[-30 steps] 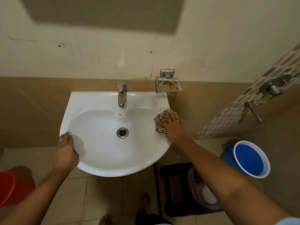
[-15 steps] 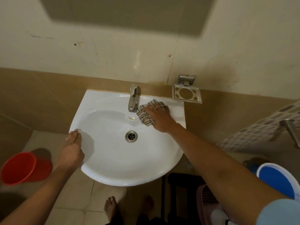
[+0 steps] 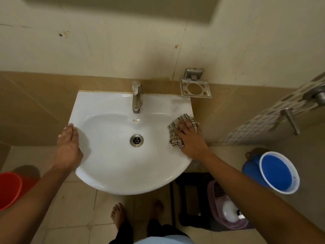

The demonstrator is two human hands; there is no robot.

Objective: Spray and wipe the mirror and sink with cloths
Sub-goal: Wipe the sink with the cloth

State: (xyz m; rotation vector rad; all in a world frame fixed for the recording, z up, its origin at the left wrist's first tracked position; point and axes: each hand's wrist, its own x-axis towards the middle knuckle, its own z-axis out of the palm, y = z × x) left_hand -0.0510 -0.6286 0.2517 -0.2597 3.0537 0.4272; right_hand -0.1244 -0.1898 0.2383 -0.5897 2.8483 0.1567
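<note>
Right hand: your right hand [image 3: 190, 138] lay flat on the checked cloth [image 3: 177, 132], fingers straight and spread, pressing it onto the right rim of the sink [image 3: 112, 175]. No curl round the cloth, so hand open, palm down.
Left hand: your left hand [image 3: 69, 147] rested on the sink's left rim, fingers straight and together, pointing toward the wall. Held nothing.
Hands: well apart, one on each side of the basin.
Cloth: crumpled, white with dark check lines, partly under your right hand, on the right rim and just onto the inner slope of the basin.
Sink: white, wall-mounted, drain [image 3: 136, 140] in the middle of the bowl, metal tap [image 3: 136, 97] at the back centre. A hazy smear showed on the back right corner of the rim.
Soap holder: metal, empty-looking tray [image 3: 195, 88] on the wall just beside the sink's back right corner.
Floor, right: blue bucket [image 3: 277, 175] near the wall; purple basket [image 3: 226, 206] beside a dark stool [image 3: 190, 196] under your right forearm.
Floor, left: red bucket [image 3: 8, 191] at the frame edge.
Feet: your bare feet [image 3: 117, 214] were below the sink's front edge.
Mirror: only a dark blurred edge at the top of the view; couldn't tell more.
</note>
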